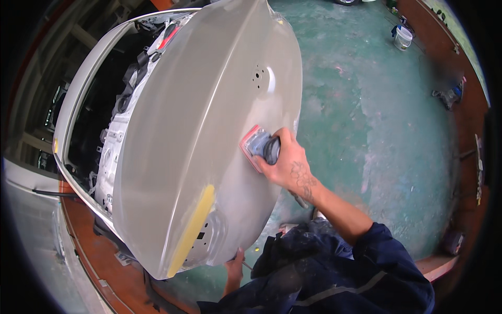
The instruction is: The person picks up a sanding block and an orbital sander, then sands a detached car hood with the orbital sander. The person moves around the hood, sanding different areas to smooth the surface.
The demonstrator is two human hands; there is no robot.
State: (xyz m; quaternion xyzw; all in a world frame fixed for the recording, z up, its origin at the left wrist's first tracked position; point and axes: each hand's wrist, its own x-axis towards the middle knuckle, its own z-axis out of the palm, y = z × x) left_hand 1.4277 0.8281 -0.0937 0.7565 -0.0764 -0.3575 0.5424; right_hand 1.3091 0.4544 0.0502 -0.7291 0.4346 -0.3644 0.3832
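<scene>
A trunk lid in dull grey-beige primer stands raised on a car, with holes and a pale patch on its right side. My right hand is closed around the round dark head of a power sander. The sander's red-edged flat pad rests against the lid's surface. Below, my left hand is at the lid's lower edge, thumb up and fingers closed on it; part of its grip is hidden. A yellow strip runs along the lid's lower left, beside a recess with holes.
Left of the lid is the car's open rear with bare white metal and a red tail light. The green floor spreads to the right. A white bucket stands far off, near a brown strip of floor along the wall.
</scene>
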